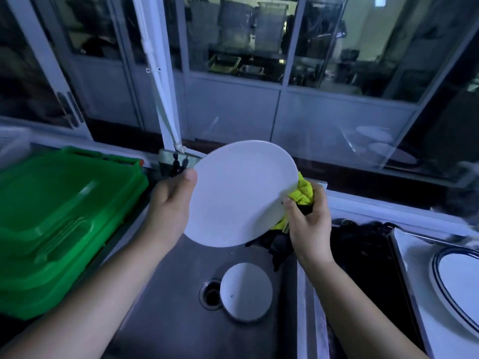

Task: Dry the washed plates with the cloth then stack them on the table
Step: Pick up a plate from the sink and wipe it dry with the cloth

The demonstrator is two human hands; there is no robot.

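The big plate was plain white, with no pattern at all. The cloth was a bright yellow-green with a black part to it. The crate on the left was vivid green all over. The sink was dull grey steel, and the small dish in it was white. The oval plate on the right was white too, with thin dark-blue lines ringing its rim, and the tray under it was pale, near white.

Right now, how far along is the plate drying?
Done, it seems: one blue-rimmed plate lies at the right. In hand: the left hand holds a white plate over the sink while the right hand presses the yellow cloth to its edge. Left: a small white dish by the drain, not yet dried.
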